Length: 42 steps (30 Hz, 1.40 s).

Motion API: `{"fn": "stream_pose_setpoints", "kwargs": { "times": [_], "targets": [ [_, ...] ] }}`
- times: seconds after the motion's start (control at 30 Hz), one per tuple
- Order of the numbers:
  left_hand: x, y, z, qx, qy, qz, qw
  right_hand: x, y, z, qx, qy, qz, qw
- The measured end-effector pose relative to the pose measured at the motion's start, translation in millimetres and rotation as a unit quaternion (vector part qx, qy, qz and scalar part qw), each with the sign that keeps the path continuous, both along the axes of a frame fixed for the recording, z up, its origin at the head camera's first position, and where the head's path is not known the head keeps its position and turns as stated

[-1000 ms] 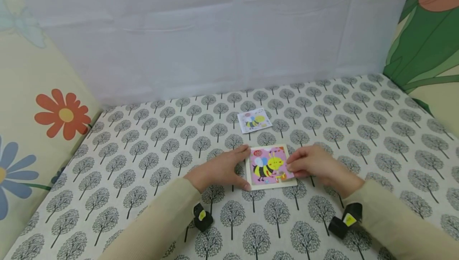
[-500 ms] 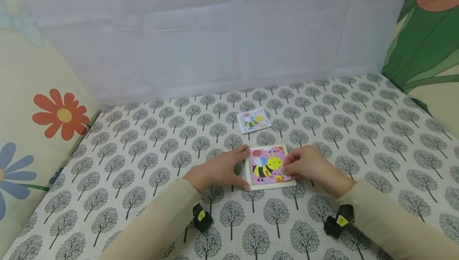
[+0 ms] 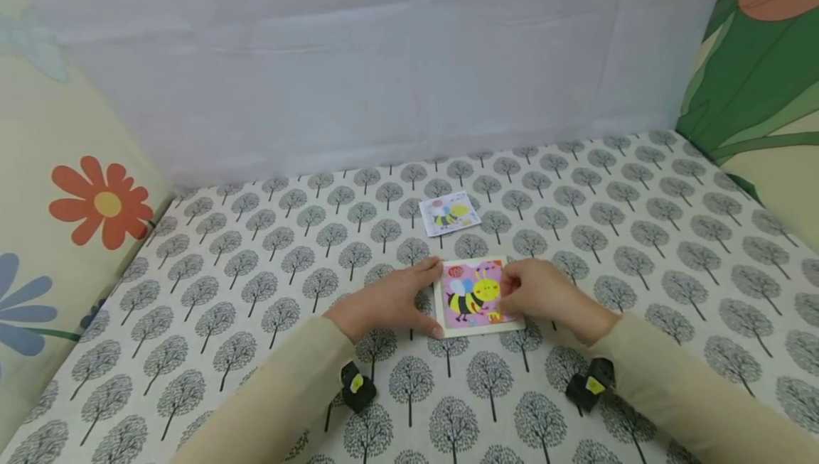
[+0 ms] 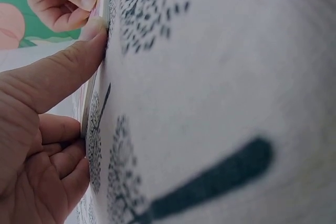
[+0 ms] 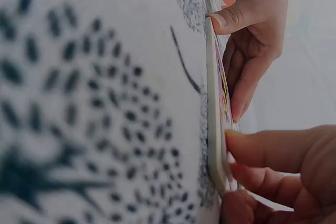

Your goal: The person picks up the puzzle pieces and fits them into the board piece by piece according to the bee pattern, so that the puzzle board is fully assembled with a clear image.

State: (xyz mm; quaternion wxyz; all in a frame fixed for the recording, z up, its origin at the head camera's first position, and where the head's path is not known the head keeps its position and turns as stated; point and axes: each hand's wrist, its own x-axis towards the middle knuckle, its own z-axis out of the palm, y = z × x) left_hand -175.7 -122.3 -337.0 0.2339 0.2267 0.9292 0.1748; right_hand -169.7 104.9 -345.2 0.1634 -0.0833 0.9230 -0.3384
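Note:
A small square jigsaw puzzle with a yellow-and-black bee on pink lies in a cream tray. My left hand holds the tray by its left side, thumb at the near corner and fingertips at the far one. Over the puzzle's right edge, my right hand has thumb and curled fingers together, pinching a puzzle piece that they mostly hide. In the right wrist view the right thumb comes right at the tray's edge. The left thumb shows on the tray's rim in the left wrist view.
Behind the puzzle lies a paper card with the same bee picture, another sheet's edge showing beneath. A tree-print cloth covers the table. A white sheet hangs at the back, between painted side panels.
My right hand has shifted slightly left over the puzzle's right edge, its fingers covering more of the picture. The left hand keeps its hold on the tray.

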Motion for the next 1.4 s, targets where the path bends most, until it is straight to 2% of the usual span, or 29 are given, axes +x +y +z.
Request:
{"fn": "stream_pose_setpoints", "kwargs": {
  "times": [0.2,0.5,0.67,1.4],
  "targets": [
    [-0.8,0.0,-1.9,-0.001,-0.001,-0.002,1.0,-6.0,0.7,-2.6,0.002,-0.019,-0.001,0.9998],
    [-1.3,-0.9,-1.7,-0.008,0.006,-0.002,1.0,-12.7,0.6,0.3,0.016,-0.02,0.025,0.9994],
    [-1.3,-0.8,-2.0,-0.007,0.006,-0.001,1.0,-11.3,-0.2,0.3,0.023,-0.01,0.042,0.9988],
    [1.1,-0.3,-4.0,0.001,0.003,0.0,1.0,-8.4,3.0,-5.8,0.011,0.0,0.048,0.9988]
  ]
}}
